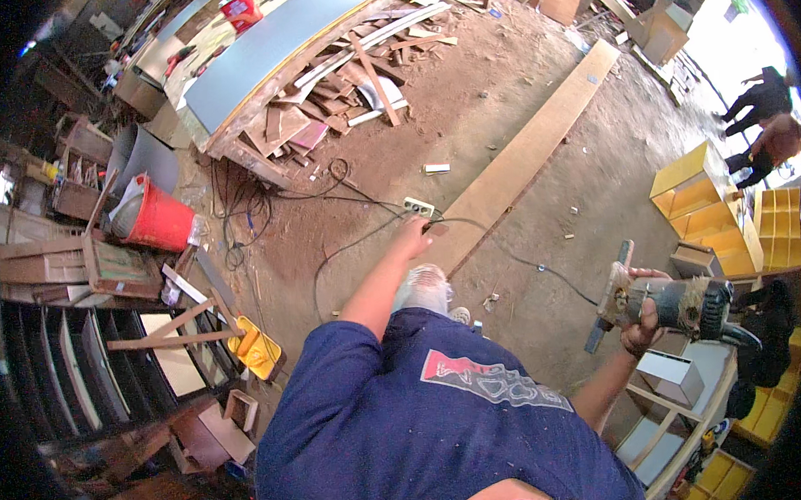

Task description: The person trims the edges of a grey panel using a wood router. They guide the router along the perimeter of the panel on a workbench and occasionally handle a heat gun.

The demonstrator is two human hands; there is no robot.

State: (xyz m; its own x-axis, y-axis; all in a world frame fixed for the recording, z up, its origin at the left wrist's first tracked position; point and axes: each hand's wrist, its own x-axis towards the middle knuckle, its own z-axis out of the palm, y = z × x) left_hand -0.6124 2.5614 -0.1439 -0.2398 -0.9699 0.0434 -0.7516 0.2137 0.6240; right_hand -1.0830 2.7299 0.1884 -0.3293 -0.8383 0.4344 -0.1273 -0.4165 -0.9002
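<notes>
My left hand (407, 240) reaches down and forward, its fingers closed on the dark end of a black cable, apparently a plug (429, 225). Just beyond it, a white extension socket (418, 207) lies on the ground beside a long wooden board (526, 160). Out to the right, my right hand (643, 327) grips a dusty corded power tool (676, 307) around its dark motor body. A flat metal base shows at the tool's left end; its exact kind is unclear. The cable (544, 268) runs from the left hand to this tool.
At the upper left stands a blue-grey topped workbench (276, 54), with wood scraps (332, 105) below. A red bucket (159, 216) and yellow dustpan (255, 347) are on the left. Yellow shelving (707, 205) stands at right, near people (766, 131). Cables (247, 207) cross the ground.
</notes>
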